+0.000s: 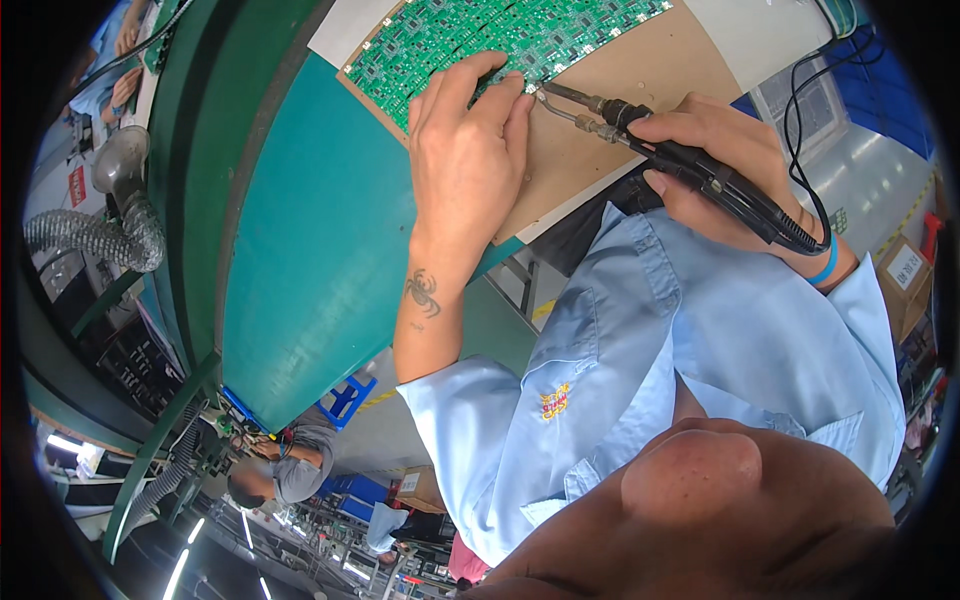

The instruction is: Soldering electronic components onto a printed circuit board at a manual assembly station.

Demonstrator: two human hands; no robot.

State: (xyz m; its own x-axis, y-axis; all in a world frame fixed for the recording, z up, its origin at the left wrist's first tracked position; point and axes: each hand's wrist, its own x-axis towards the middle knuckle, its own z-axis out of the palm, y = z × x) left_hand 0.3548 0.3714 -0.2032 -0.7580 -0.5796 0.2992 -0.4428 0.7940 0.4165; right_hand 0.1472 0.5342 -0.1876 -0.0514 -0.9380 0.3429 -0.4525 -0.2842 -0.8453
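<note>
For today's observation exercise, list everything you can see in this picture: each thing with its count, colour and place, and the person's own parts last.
Circuit board panel: one, green, top centre, on the brown board.
Brown board: one, under the panel.
Workbench: one, teal, left of centre.
Soldering iron: one, black handle, metal tip at the panel's edge.
Cable: one, black, running up from the iron.
Ribbed hose: one, grey, far left.
Cardboard box: one, brown, right edge.
Other people: at least one, lower left.
Wristband: one, blue, right wrist.
Left hand: resting on the panel.
Right hand: gripping the iron.
</note>
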